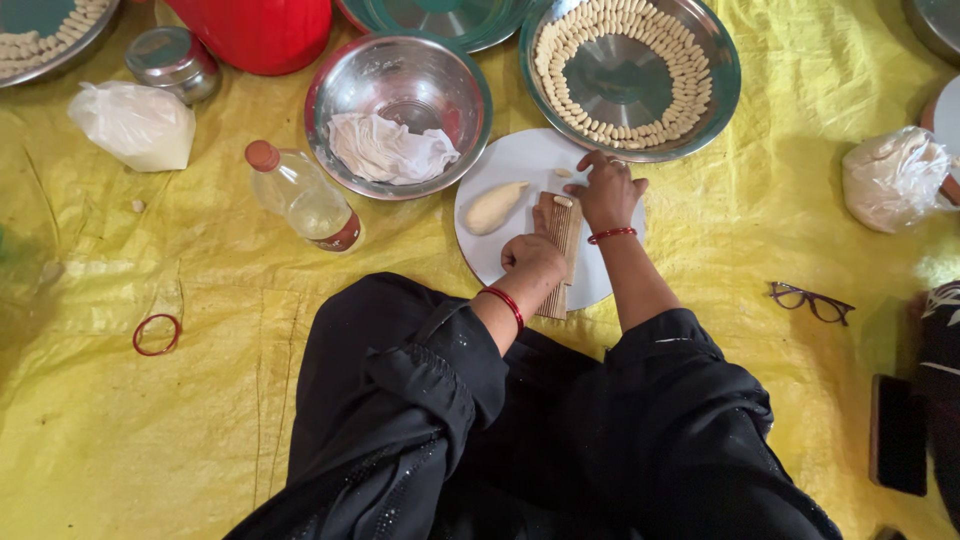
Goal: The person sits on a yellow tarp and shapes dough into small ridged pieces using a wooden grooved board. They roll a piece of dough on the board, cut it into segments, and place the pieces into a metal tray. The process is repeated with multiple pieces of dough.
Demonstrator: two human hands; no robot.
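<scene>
Yellow plastic sheet (200,420) spread wide, creased and glossy, covering all of the visible ground. Far left: red ring (157,334), tied white bag (135,124), small steel tin (173,62), clear bottle (305,198) lying on its side. Centre: steel bowl (345,95) holding crumpled white cloth (388,148); round white board (520,165) carrying a dough lump (495,207) and a ridged wooden paddle (561,250). Left hand (531,256) curled shut, pressing the paddle's near half. Right hand (606,193) at the paddle's far end, fingers bent loosely over a small dough piece (563,201). Behind: steel tray (725,75) ringed with shaped pieces. Right: wrapped dough ball (893,177), spectacles (810,302), dark phone (898,434).
</scene>
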